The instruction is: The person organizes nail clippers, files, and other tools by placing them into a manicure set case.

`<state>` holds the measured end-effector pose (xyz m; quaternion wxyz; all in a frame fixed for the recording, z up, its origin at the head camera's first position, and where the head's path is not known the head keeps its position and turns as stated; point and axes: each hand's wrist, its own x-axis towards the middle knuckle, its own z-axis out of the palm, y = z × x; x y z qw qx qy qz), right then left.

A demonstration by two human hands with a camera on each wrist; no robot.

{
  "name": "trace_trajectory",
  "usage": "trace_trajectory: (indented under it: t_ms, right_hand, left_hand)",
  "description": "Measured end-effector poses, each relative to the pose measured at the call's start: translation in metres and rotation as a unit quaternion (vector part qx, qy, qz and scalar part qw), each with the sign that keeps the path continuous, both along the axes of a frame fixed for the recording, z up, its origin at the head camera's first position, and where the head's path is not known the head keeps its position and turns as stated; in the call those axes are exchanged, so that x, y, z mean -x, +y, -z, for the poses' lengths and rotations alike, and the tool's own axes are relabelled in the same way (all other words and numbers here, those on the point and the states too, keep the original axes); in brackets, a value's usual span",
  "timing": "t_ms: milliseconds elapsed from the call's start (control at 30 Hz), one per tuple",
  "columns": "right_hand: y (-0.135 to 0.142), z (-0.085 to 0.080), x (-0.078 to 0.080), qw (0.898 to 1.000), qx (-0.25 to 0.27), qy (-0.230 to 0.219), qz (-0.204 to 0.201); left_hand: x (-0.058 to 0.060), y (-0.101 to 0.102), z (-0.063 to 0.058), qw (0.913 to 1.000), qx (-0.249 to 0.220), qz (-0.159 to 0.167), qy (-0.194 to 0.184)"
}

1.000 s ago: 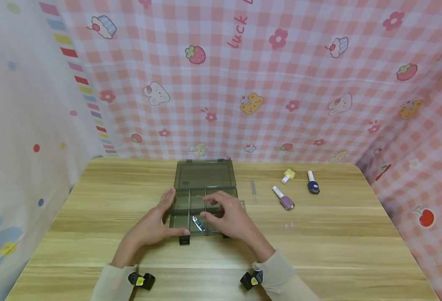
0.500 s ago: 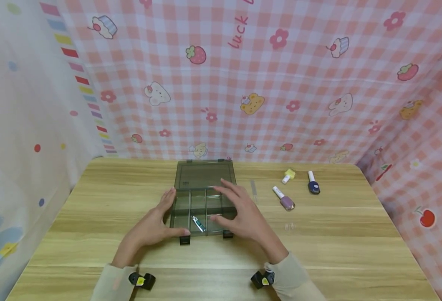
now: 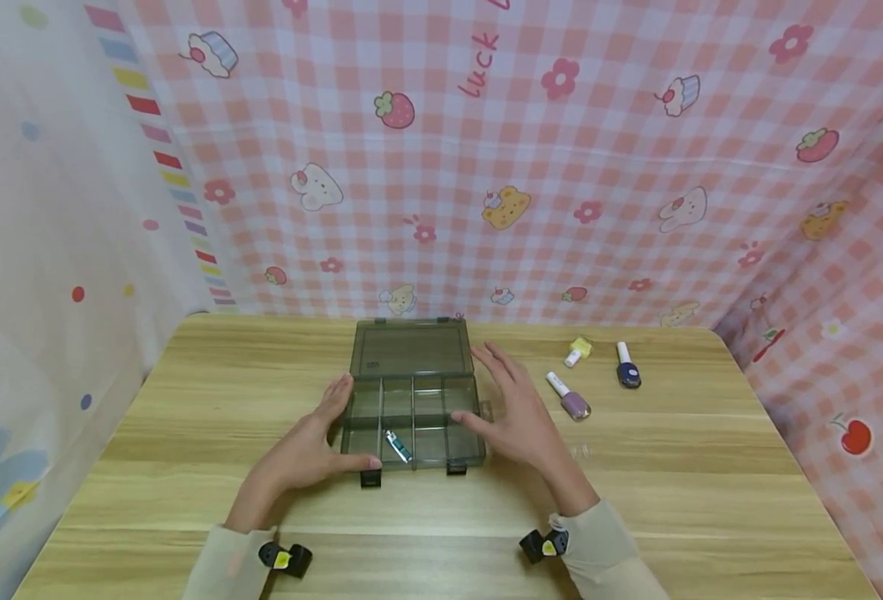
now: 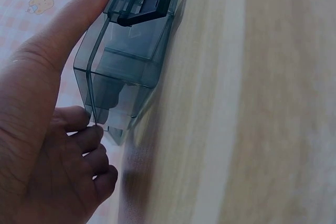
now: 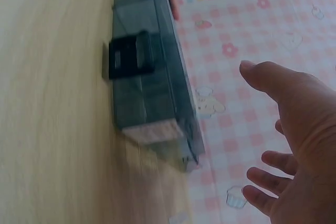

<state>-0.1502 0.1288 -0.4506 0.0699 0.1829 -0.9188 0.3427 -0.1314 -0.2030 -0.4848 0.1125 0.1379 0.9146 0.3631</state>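
A smoky see-through compartment box (image 3: 366, 400) lies on the table with its lid (image 3: 411, 346) folded back. In one of its front compartments is a nail clipper (image 3: 398, 446) with a teal panel. My left hand (image 3: 306, 446) holds the box's left end, thumb on the front rim beside a black latch (image 4: 149, 3) and fingers at the side wall, as the left wrist view shows. Over the right end of the box hovers my right hand (image 3: 516, 421), fingers spread and holding nothing. The right wrist view has this hand (image 5: 310, 129) apart from the box wall.
Right of the box lie three nail polish bottles: yellow (image 3: 579, 350), purple (image 3: 574, 405) and dark blue (image 3: 628, 372). Small clear pieces (image 3: 582, 452) lie nearer the front. A pink checked cloth (image 3: 441, 208) hangs behind the table.
My right hand has drawn back to the right, from above the box's middle to its right end, its fingers spreading. My left hand and the nail clipper have stayed put.
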Motion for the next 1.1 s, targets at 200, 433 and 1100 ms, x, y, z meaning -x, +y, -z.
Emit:
trace_trajectory:
  t_ms: [200, 433, 1100]
  right_hand:
    - [0.013, 0.004, 0.008, 0.999, 0.012, -0.027, 0.029]
    - [0.023, 0.012, 0.016, 0.997, 0.027, -0.043, 0.056]
    - [0.027, 0.039, 0.029, 0.98, 0.062, -0.094, 0.167]
  left_hand:
    - [0.001, 0.0, 0.0, 1.0, 0.001, 0.0, 0.001]
    - [0.0, -0.001, 0.001, 1.0, -0.002, 0.001, 0.003]
    - [0.001, -0.002, 0.002, 1.0, -0.002, 0.005, 0.0]
